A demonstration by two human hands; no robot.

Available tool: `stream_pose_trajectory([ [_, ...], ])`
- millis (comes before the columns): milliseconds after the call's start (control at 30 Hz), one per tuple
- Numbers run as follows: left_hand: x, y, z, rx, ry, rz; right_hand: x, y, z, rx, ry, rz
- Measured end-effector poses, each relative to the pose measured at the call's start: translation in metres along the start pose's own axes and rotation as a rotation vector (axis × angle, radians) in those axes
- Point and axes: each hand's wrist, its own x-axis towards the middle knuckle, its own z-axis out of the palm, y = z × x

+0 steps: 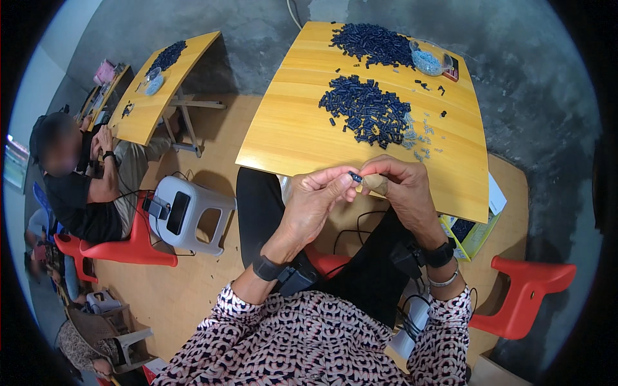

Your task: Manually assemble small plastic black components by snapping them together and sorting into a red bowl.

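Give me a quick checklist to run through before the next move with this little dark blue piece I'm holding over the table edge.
1. Small dark blue piece pinched between both hands: ok.
2. Left hand fingertips on the piece: ok.
3. Right hand closed against it, thumb wrapped in tan tape: ok.
4. Whether a small pale part is fitted in the piece: cannot tell, too small.
5. Near pile of dark blue pieces on the wooden table, ahead of the hands: ok.
6. Pale small parts scattered beside that pile: ok.
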Motion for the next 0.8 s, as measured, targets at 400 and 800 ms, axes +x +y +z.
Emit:
stream_pose_trajectory([
  [400,0.007,0.004,-0.013,-0.289,-0.033,-0.089,0.010,-0.009,0.015,0.169,-0.008,0.061],
  [800,-0.003,0.011,-0.012,-0.192,0.036,0.032,0.008,-0.005,0.034,0.038,0.057,0.002],
])
